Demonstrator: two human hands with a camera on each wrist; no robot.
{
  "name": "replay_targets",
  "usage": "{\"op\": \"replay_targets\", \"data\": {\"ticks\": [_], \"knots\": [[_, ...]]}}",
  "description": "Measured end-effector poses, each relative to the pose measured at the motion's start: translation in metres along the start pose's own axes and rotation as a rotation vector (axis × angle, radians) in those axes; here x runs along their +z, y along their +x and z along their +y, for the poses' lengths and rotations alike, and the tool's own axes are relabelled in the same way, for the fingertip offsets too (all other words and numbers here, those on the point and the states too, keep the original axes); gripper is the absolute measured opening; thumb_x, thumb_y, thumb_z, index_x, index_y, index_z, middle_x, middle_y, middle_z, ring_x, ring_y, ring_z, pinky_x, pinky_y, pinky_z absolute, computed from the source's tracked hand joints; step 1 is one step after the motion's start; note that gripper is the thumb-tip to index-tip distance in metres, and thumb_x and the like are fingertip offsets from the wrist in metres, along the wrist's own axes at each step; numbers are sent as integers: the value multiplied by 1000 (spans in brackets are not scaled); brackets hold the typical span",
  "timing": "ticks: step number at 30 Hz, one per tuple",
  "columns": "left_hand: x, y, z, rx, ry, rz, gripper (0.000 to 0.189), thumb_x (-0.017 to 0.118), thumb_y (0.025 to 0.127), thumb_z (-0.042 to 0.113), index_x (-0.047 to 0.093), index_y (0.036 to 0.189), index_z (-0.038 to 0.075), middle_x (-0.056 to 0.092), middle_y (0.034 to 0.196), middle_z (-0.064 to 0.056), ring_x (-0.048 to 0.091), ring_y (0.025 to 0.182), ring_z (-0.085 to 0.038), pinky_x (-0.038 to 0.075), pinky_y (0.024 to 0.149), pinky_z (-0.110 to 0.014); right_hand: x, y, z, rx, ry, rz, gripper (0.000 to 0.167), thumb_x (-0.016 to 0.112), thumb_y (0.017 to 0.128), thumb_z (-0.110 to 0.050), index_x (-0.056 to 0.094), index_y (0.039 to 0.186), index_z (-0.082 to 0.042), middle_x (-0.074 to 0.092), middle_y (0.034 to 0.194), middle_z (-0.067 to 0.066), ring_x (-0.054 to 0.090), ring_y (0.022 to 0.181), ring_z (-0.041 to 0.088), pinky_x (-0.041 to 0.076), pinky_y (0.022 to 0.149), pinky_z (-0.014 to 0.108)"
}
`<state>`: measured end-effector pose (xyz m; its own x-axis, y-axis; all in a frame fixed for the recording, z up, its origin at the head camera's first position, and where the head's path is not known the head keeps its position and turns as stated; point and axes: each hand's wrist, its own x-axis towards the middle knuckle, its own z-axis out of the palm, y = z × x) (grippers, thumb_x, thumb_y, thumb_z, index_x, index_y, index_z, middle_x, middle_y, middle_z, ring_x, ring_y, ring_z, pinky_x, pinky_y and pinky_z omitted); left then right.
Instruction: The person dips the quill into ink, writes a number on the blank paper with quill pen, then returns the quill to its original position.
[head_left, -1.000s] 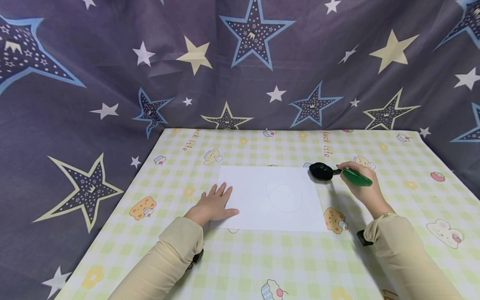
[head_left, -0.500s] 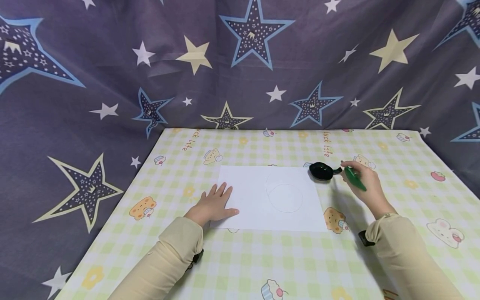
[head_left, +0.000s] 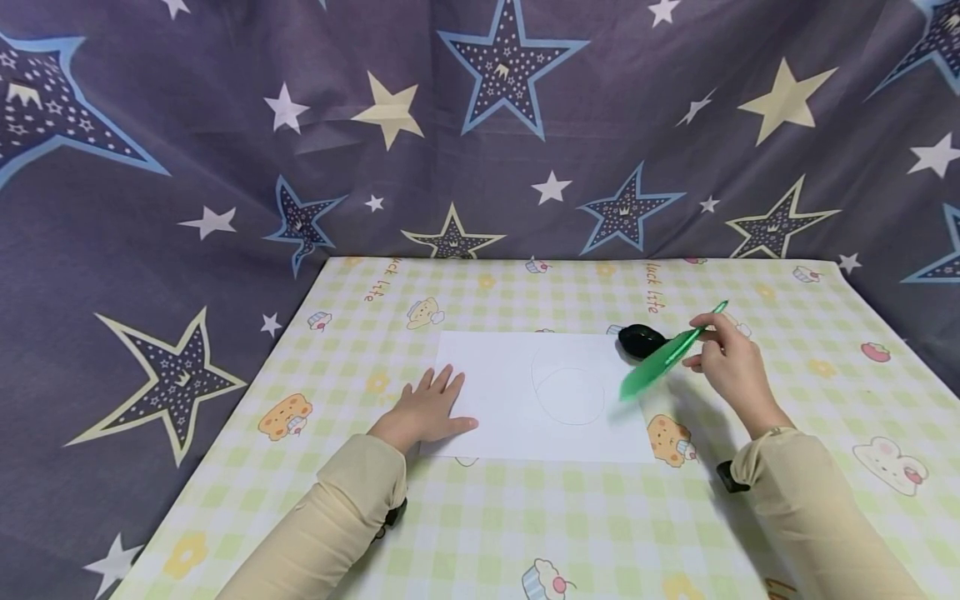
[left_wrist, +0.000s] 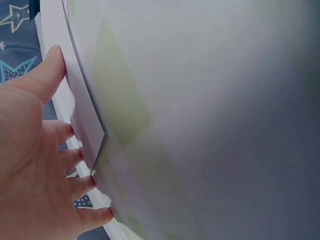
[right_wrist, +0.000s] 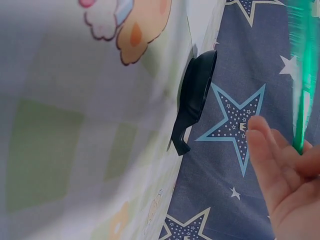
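A sheet of white paper point(head_left: 495, 375) lies on the table, with thin lines drawn on it: a round loop and a curve rising from its left side. On its left edge my left hand point(head_left: 427, 412) rests flat, fingers spread; the left wrist view shows these fingers point(left_wrist: 80, 187) along the paper's corner. My right hand point(head_left: 738, 371), raised right of the paper, pinches a green feather pen point(head_left: 667, 358). The feather slants down-left over the paper's right edge, its thin end up-right. Behind it sits a small black dish with a short handle point(right_wrist: 197, 90).
A green-and-white checked tablecloth point(head_left: 480, 517) with cartoon prints covers the table. Behind and to the left hangs a dark curtain point(head_left: 225, 275) patterned with stars. Black wrist devices show under both sleeves.
The feather pen has turned in my right hand: its feather pointed down-right across the hand and now points down-left over the paper. My left hand, the paper and the black dish stay put.
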<state>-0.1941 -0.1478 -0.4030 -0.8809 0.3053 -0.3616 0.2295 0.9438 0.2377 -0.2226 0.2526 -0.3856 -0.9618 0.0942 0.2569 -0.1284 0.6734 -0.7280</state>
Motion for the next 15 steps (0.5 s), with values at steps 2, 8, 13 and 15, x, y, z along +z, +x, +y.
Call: {"op": "replay_targets", "data": {"ticks": [2, 8, 13, 15], "knots": [[-1, -1, 1, 1, 2, -1, 79, 48, 91, 50, 16, 148, 7, 5, 152, -16, 2, 136, -38, 9, 103, -59, -1, 0, -1, 20, 32, 0, 31, 29, 94, -14, 52, 114, -7, 61, 99, 20, 65, 63, 20, 50, 53, 46], [-2, -2, 2, 2, 3, -4, 78, 48, 91, 50, 16, 148, 7, 5, 152, -16, 2, 136, -39, 10, 103, -60, -6, -7, -17, -16, 68, -48, 38, 55, 91, -35, 47, 109, -2, 50, 99, 18, 64, 57, 29, 53, 54, 35], [-2, -3, 2, 1, -2, -7, 78, 48, 92, 50, 15, 148, 7, 5, 152, -16, 2, 136, -39, 9, 103, -60, -8, -7, -18, -15, 57, -157, 45, 62, 88, -24, 37, 117, 1, 40, 103, 21, 62, 54, 30, 52, 51, 38], [-2, -3, 2, 1, -4, -7, 78, 48, 92, 50, 15, 148, 7, 5, 152, -16, 1, 136, -38, 8, 103, -60, -8, -6, -17, -19, 46, -191, 46, 62, 88, -19, 36, 121, 1, 40, 105, 23, 61, 54, 31, 52, 50, 40]]}}
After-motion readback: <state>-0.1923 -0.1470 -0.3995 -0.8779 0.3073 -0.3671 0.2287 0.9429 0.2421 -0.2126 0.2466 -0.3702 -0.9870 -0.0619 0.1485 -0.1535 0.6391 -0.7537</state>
